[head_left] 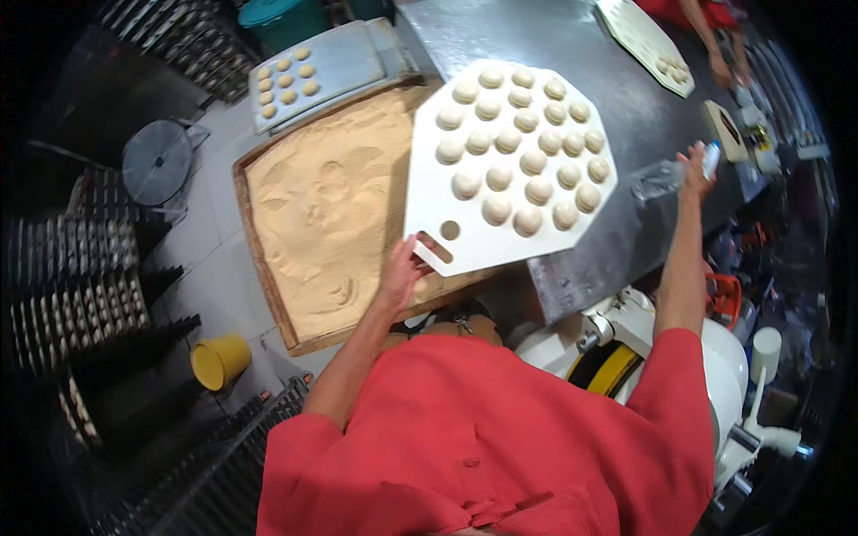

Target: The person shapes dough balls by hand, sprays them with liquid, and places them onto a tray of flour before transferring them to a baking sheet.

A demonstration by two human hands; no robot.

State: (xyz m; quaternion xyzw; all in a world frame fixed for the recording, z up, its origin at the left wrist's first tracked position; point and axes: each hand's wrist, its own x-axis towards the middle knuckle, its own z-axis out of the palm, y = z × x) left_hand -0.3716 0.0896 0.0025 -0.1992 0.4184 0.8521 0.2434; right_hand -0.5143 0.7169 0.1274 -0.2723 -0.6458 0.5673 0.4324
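Observation:
My left hand (405, 272) is closed round the slotted handle of a white eight-sided board (429, 210). Several round dough balls (534, 162) sit in loose rows on it. The board overlaps the tray's right side and the metal table. Over the table, to the right of the board, my right hand (695, 176) grips what looks like a spray bottle (657, 180), with a clear body and a white and blue top. Under and left of the board lies a wooden tray (265, 290) filled with tan crumbs (322, 205).
A metal sheet (335, 67) with dough balls stands beyond the crumbs. A second board (639, 40) lies far right, near another person's hand (719, 69). Below the table is a white machine (719, 371). A yellow bucket (220, 361) and dark racks (76, 308) stand left.

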